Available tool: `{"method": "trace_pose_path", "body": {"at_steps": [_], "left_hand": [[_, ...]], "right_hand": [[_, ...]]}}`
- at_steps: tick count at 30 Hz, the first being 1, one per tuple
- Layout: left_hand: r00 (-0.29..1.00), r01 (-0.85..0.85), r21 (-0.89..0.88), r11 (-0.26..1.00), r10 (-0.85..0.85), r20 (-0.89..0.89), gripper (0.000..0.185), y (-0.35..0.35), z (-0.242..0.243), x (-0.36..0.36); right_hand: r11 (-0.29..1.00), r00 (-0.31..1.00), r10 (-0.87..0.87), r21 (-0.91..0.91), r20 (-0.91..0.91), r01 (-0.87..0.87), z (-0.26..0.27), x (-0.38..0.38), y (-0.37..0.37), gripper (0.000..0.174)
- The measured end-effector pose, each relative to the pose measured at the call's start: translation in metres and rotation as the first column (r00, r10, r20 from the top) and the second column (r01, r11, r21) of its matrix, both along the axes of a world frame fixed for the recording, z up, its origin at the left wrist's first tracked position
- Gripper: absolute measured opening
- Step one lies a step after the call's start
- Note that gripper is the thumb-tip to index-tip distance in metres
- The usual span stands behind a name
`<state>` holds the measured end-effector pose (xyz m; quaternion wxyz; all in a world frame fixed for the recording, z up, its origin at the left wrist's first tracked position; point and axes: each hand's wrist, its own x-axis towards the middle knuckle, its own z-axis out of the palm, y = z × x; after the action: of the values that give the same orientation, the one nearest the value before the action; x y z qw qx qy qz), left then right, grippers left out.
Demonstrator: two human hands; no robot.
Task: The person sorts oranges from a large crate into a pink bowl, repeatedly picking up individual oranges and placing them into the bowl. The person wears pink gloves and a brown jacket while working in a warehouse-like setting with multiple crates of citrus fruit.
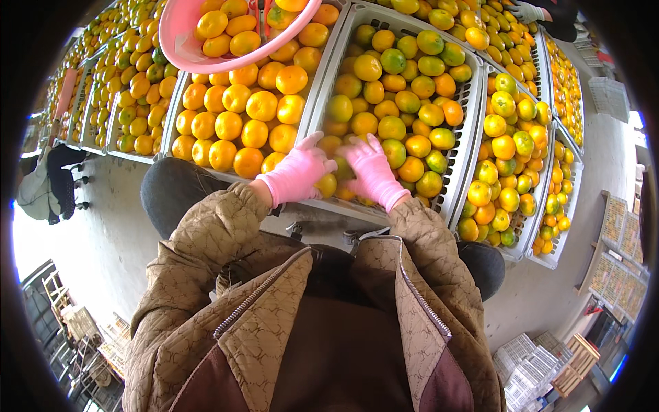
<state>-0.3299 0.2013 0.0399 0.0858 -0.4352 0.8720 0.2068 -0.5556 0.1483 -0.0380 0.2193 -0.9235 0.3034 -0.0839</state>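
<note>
Both my hands wear pink gloves at the near left corner of a grey plastic crate (466, 134) of green-and-orange mandarins (392, 127). My left hand (302, 170) is over the crate's left wall, its fingers towards the fruit. A yellowish mandarin (326, 185) lies close against those fingers; whether they grip it cannot be told. Above the fruit, my right hand (375, 171) has its fingers spread, with motion blur at the tips. Left of this crate, another crate holds rows of orange mandarins (237, 126).
A pink basin (177, 56) with mandarins and red-handled clippers (263, 18) rests over the left crate's far end. More mandarin crates (520, 237) flank both sides. Another person's gloved hand (526, 11) shows at the far right. White crates (530, 368) stand behind on the right.
</note>
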Motion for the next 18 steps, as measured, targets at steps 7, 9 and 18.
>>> {"method": "trace_pose_path", "body": {"at_steps": [7, 9, 18], "left_hand": [[0.58, -0.53, 0.273, 0.803, 0.578, -0.575, 0.062, -0.028, 0.037, 0.041], [0.141, -0.3, 0.652, 0.696, 0.708, -0.692, 0.065, -0.035, 0.044, 0.06], [-0.442, 0.117, 0.779, 0.616, 0.734, -0.515, 0.061, -0.032, 0.004, 0.065]], "right_hand": [[0.994, 0.99, -0.103, -0.01, 0.094, 0.105, 0.009, -0.019, -0.008, 0.078], [0.996, 0.998, -0.042, -0.081, 0.047, 0.045, 0.015, -0.023, -0.006, 0.078], [0.993, 0.993, -0.106, 0.048, -0.046, 0.108, 0.016, 0.0, -0.004, 0.081]]}}
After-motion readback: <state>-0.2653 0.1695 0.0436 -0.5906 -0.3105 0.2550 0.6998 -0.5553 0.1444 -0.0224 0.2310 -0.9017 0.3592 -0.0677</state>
